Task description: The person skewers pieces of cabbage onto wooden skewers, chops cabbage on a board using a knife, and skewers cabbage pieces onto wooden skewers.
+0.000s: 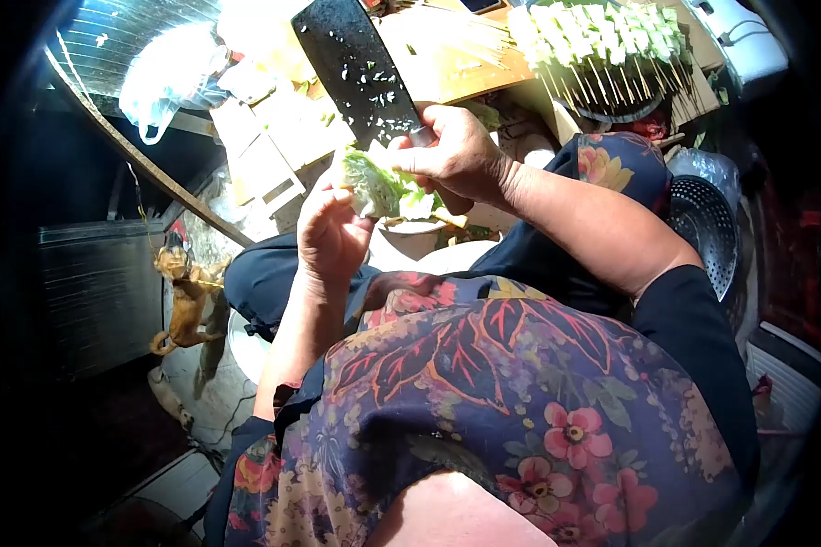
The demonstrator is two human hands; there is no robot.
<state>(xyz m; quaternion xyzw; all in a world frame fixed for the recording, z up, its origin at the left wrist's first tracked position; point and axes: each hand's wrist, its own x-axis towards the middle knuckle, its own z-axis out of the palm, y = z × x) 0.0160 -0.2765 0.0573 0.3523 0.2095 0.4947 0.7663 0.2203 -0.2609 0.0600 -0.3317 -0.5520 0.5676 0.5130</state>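
My left hand (331, 228) is closed around a piece of cabbage (371, 189), pale green with loose, ragged leaves. In my right hand (465, 153) is the handle of a cleaver (351, 68), its broad dark blade pointing up and away, flecked with small pale bits. The right thumb reaches down to the top of the cabbage, close to the blade's lower corner. Below the cabbage, a pale bowl (409, 239) is partly covered by the leaves and my hands.
Cabbage pieces on skewers (602, 36) lie in rows at the back right. Bare skewers (474, 41) rest on a board. A white plastic bag (162, 77) sits at the back left, a dog (192, 296) is at the left, and a perforated colander (702, 228) stands by my right side.
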